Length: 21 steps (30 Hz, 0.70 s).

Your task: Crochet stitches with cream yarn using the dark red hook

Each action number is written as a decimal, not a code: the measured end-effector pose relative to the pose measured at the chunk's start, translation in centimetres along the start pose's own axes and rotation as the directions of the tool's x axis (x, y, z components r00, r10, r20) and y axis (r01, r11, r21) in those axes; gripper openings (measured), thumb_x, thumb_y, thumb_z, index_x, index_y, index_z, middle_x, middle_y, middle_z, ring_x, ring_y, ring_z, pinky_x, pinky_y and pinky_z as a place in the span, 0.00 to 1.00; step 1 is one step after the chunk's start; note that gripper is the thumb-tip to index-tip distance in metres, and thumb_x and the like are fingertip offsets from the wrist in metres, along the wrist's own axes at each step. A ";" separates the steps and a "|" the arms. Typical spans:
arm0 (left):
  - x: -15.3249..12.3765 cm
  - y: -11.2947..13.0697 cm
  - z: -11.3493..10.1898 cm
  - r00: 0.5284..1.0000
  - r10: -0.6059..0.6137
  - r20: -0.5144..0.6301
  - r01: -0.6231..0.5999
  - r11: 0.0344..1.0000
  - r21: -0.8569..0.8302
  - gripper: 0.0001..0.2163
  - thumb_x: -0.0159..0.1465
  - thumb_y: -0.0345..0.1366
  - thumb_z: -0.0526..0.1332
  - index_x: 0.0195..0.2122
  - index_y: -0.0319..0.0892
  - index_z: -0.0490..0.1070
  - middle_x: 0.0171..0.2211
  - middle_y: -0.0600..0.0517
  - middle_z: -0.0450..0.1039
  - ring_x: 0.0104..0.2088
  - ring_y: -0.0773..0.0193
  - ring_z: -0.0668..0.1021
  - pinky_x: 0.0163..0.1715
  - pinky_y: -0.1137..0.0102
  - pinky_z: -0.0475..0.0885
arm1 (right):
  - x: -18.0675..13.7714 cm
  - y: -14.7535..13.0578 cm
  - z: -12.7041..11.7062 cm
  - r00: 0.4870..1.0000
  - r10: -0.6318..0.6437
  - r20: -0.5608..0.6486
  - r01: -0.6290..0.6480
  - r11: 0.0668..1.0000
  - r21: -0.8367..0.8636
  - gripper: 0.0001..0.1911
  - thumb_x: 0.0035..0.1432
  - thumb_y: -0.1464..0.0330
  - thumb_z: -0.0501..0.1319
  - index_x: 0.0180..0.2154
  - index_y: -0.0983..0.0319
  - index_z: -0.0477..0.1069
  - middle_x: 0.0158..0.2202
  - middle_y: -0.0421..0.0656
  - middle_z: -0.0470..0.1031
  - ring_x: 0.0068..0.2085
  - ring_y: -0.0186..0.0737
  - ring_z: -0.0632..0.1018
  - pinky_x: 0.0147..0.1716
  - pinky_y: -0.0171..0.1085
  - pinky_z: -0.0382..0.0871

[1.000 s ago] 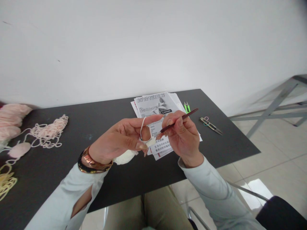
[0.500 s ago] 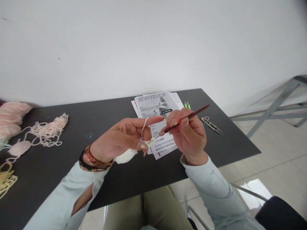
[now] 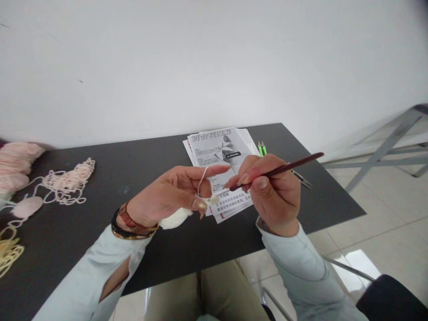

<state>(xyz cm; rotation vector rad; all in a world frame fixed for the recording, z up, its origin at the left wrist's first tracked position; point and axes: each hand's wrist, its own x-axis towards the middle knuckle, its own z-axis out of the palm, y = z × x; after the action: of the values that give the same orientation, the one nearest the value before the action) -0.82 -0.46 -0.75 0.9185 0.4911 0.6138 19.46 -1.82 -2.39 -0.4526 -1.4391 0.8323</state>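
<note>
My left hand (image 3: 170,191) pinches a small white crochet piece (image 3: 210,200) between thumb and finger, with a white yarn strand (image 3: 201,180) looped over the forefinger. A white yarn ball (image 3: 174,219) lies on the black table (image 3: 150,160) just under that hand. My right hand (image 3: 272,189) is closed on a dark red crochet hook (image 3: 287,167), held like a pen, its metal tip at the white piece. Both hands hover above printed instruction sheets (image 3: 219,149).
Pink yarn balls (image 3: 15,165) and a loose pink yarn tangle (image 3: 68,180) lie at the left, yellow yarn (image 3: 8,254) at the left edge. Green snips (image 3: 261,147) and small scissors (image 3: 302,179) lie right of the sheets. A metal frame (image 3: 384,147) stands on the tiled floor.
My right hand has moved right and lowered the hook's handle, so the hook now lies flatter and reaches further right. The left hand has stayed almost still.
</note>
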 end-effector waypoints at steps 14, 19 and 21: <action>0.6 0.0 -0.2 0.981 -0.009 -0.195 -0.004 0.998 -0.067 0.27 0.51 0.23 0.68 0.55 0.40 0.75 0.25 0.53 0.74 0.25 0.70 0.74 0.27 0.75 0.66 | -0.2 -1.9 0.8 0.895 -0.324 0.306 0.437 0.773 -0.460 0.03 0.63 0.73 0.59 0.37 0.64 0.72 0.28 0.45 0.78 0.32 0.39 0.78 0.29 0.38 0.75; 0.7 0.0 0.0 0.941 0.093 -0.326 -0.052 0.990 0.131 0.32 0.50 0.26 0.72 0.59 0.41 0.71 0.24 0.58 0.70 0.25 0.73 0.72 0.29 0.75 0.64 | -0.3 -1.0 1.0 0.793 -0.368 0.486 0.608 0.542 -0.580 0.05 0.64 0.73 0.56 0.37 0.65 0.71 0.26 0.45 0.78 0.31 0.40 0.78 0.30 0.38 0.78; 0.7 0.0 0.1 0.919 0.147 -0.366 -0.066 0.972 0.224 0.35 0.51 0.28 0.72 0.61 0.41 0.68 0.25 0.59 0.69 0.25 0.73 0.70 0.29 0.74 0.63 | -0.5 -0.5 0.9 0.778 -0.380 0.501 0.628 0.501 -0.595 0.05 0.65 0.73 0.56 0.38 0.66 0.71 0.27 0.46 0.79 0.31 0.40 0.79 0.31 0.38 0.79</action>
<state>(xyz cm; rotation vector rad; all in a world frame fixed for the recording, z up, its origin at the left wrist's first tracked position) -0.22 -0.04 -0.77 1.0325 0.8711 0.8605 18.75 -2.69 -2.26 -0.4582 -2.0620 -0.2549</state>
